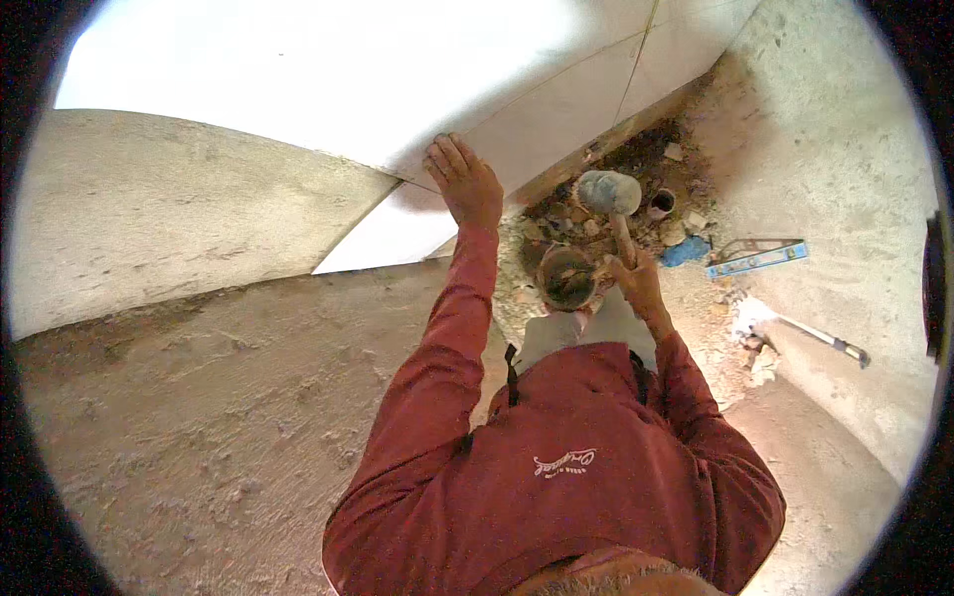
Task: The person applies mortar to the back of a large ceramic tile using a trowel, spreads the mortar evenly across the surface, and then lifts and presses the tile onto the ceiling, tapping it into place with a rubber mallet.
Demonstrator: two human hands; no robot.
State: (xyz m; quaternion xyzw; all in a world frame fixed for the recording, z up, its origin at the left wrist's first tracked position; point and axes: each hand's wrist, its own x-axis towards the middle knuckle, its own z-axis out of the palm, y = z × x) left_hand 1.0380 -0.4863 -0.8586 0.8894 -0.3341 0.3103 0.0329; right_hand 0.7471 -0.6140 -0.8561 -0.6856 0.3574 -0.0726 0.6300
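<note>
My left hand (464, 181) lies with its fingers against a large white tile panel (298, 70) on the wall, close to the panel's lower edge and a seam. My right hand (638, 286) grips the wooden handle of a rubber mallet (608, 192). The mallet's grey head points up and away from me, apart from the tiles. Below the left hand a smaller white tile piece (388, 233) meets the bare wall at a slant. A round, dirty bucket (567, 277) stands just left of my right hand, in front of my knees.
Rubble and a short open pipe (661, 204) lie at the wall's foot. A blue spirit level (757, 259) leans at the right, near a crumpled blue bag (686, 250). Further right a bright lamp (752, 314) has a pole. Rough plaster walls (845, 179) stand around.
</note>
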